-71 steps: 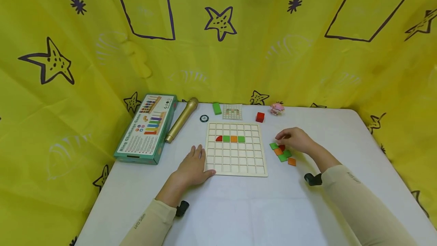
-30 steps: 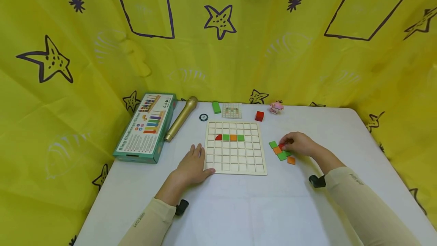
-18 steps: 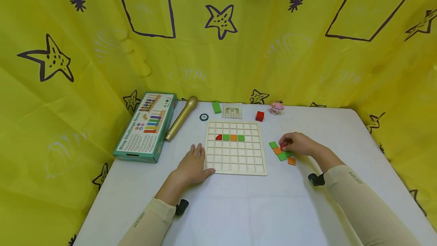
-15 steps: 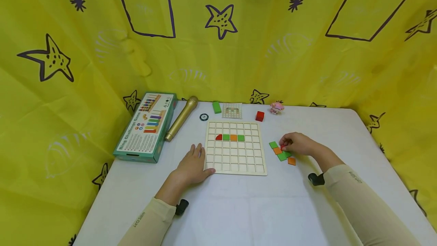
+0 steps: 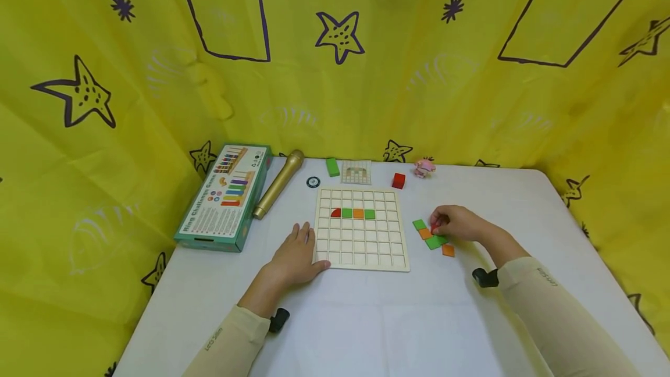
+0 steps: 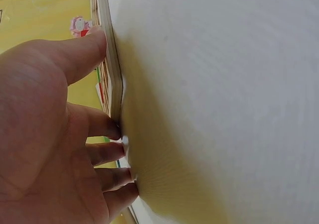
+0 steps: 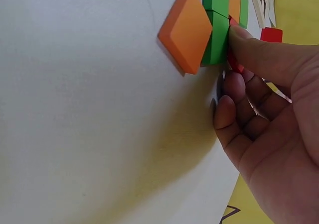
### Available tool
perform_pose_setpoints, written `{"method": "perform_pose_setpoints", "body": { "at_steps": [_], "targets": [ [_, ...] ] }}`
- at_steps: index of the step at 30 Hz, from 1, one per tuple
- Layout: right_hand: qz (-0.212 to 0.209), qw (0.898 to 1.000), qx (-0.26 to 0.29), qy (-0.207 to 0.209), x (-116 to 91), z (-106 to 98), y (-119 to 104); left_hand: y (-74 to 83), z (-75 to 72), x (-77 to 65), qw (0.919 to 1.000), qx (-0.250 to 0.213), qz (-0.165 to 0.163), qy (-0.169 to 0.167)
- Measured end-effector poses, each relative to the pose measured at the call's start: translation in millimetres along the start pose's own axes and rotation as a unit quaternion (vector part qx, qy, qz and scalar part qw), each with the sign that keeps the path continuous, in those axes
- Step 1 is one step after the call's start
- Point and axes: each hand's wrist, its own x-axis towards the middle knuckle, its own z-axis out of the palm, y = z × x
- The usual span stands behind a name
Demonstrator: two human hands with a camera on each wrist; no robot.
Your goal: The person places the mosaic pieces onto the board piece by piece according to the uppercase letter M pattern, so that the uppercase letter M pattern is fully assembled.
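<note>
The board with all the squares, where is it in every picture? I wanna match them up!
Head: the board lies just below and right of the centre.
Left wrist: the board is seen edge-on at upper left, by the thumb of the left hand.
Right wrist: only a bit of the board shows, at upper right, past a green tile.
Shared landmark: the yellow curtain.

Head looks forward-down from behind the fingers (image 5: 303, 236); wrist views face them closely; head and left share the board (image 5: 360, 247).
</note>
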Motion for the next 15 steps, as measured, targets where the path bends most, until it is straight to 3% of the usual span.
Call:
{"method": "perform_pose_setpoints", "body": {
  "at_steps": [7, 15],
  "targets": [
    [0.003, 1.000, 0.004, -0.023, -3.9, -5.5, -3.8, 0.8, 1.7, 0.2, 1.0000, 0.001, 0.002, 0.002],
    [-0.007, 0.999, 0.051, 0.013, -3.6, -8.2, -9.2, -0.5, 0.8, -0.1, 1.0000, 0.006, 0.003, 0.005]
  ]
}}
